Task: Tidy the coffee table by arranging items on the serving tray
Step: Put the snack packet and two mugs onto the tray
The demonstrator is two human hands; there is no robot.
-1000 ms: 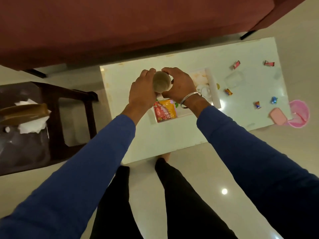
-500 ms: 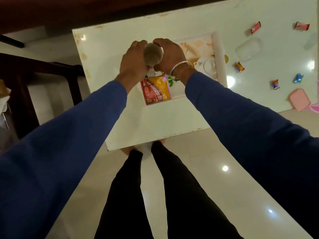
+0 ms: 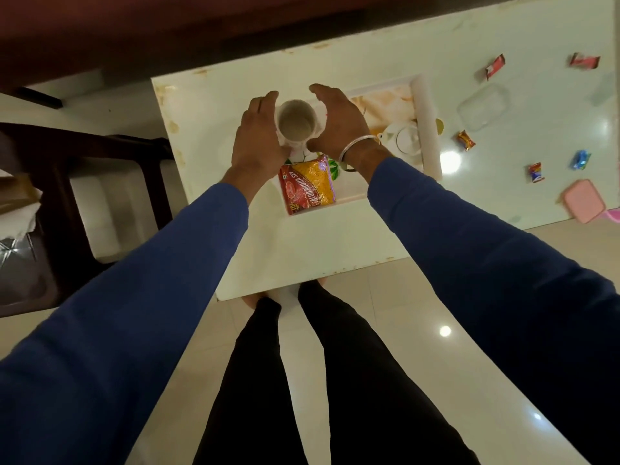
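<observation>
A white cup (image 3: 297, 121) with a beige inside stands upright at the left end of the white floral serving tray (image 3: 426, 105). My left hand (image 3: 256, 139) and my right hand (image 3: 340, 124) flank the cup with fingers straightened and spread, not curled around it. A red and yellow snack packet (image 3: 307, 188) lies on the tray just in front of the cup. A white teapot (image 3: 405, 141) sits at the tray's right end, partly behind my right wrist.
Several wrapped candies (image 3: 466, 140) lie scattered on the pale coffee table (image 3: 302, 253) right of the tray, with a clear plastic box (image 3: 483, 107) and a pink lid (image 3: 583, 201). A dark chair (image 3: 100, 182) stands left, a maroon sofa (image 3: 167, 28) behind.
Both hands held the cup wrapped in their fingers above the tray; now it stands on the tray and the fingers have opened away from it. The view has tilted down.
</observation>
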